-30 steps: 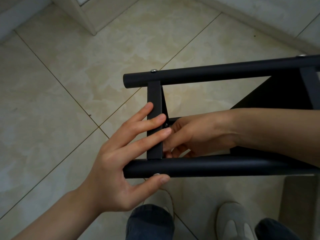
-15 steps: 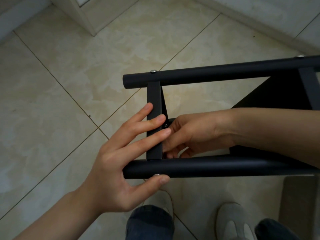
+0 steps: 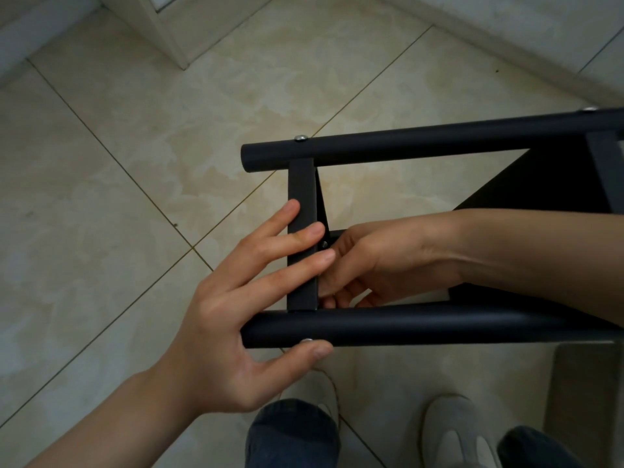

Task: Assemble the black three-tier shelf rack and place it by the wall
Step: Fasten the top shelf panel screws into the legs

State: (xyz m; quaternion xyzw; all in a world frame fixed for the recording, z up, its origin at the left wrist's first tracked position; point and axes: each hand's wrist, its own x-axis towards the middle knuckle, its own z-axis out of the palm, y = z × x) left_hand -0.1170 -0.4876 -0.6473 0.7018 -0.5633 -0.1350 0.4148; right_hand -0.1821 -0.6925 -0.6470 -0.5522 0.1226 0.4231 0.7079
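The black rack lies on its side above the floor, its upper tube (image 3: 439,143) and lower tube (image 3: 439,324) running left to right. A flat crossbar (image 3: 302,184) joins them near their left ends. My left hand (image 3: 229,325) presses straight fingers on the crossbar, with the thumb under the lower tube. My right hand (image 3: 388,261) reaches in between the tubes from the right. Its curled fingers pinch at a small screw (image 3: 324,244) on the crossbar's inner edge, and the fingertips are partly hidden behind the bar. A black shelf panel (image 3: 540,184) shows at the right.
Beige floor tiles (image 3: 118,231) spread to the left. A wall skirting (image 3: 506,38) runs along the top right and a white door frame (image 3: 169,35) stands at the top left. My shoes (image 3: 452,430) are below the rack. A grey object (image 3: 587,383) sits at the lower right.
My right hand's fingers have shifted slightly behind the crossbar. The rack and my left hand have stayed in place.
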